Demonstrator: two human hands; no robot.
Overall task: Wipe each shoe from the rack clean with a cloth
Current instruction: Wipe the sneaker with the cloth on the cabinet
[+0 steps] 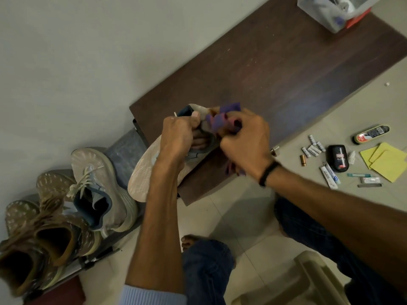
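dark wooden table [286, 73] bears a clear box [332, 9]; floor [242, 216] holds batteries [313, 146], yellow sheets [385, 161]; rack [99, 256] holds shoes [99, 194].

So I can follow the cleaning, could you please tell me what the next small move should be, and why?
Probably draw the purple cloth from the heel along the shoe toward its toe. The right hand pinches the cloth bunched against the heel end, while the left hand grips the shoe at its opening, steadying it for a stroke.
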